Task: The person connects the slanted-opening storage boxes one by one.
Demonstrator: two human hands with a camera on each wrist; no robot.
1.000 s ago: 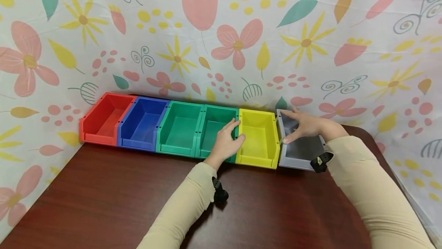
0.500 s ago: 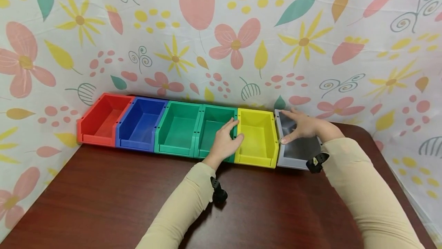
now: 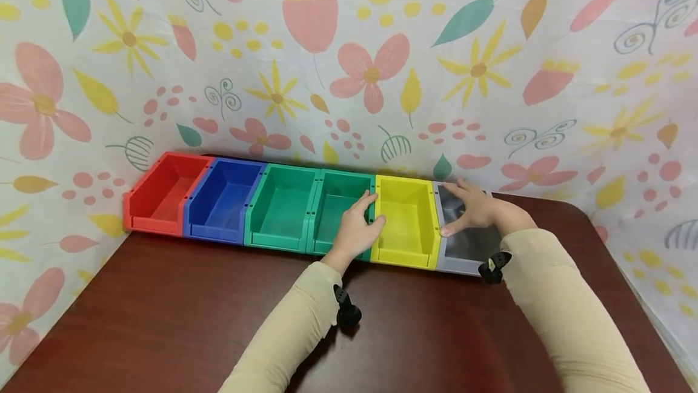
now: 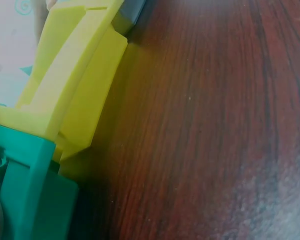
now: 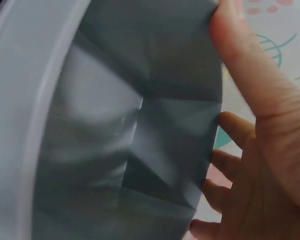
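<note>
A row of plastic storage bins stands along the back of the table. My left hand [image 3: 357,229] rests at the seam between the right-hand green bin [image 3: 335,199] and the yellow bin [image 3: 406,217], its fingers extended along the rim. In the head view my right hand [image 3: 475,208] spans the grey bin [image 3: 463,266] at the row's right end. Its thumb [image 5: 237,55] is at the rim and the fingertips meet the edge in the right wrist view. The grey bin's left wall sits flush beside the yellow bin.
Further left in the row are another green bin [image 3: 280,211], a blue bin [image 3: 225,199] and a red bin [image 3: 166,196]. The dark wooden table [image 3: 180,308] extends in front. A flower-patterned cloth [image 3: 322,96] hangs right behind the bins.
The grey bin has shifted against the yellow bin, closing the thin gap between them. My right hand has moved slightly left with it; my left hand has stayed at the seam.
</note>
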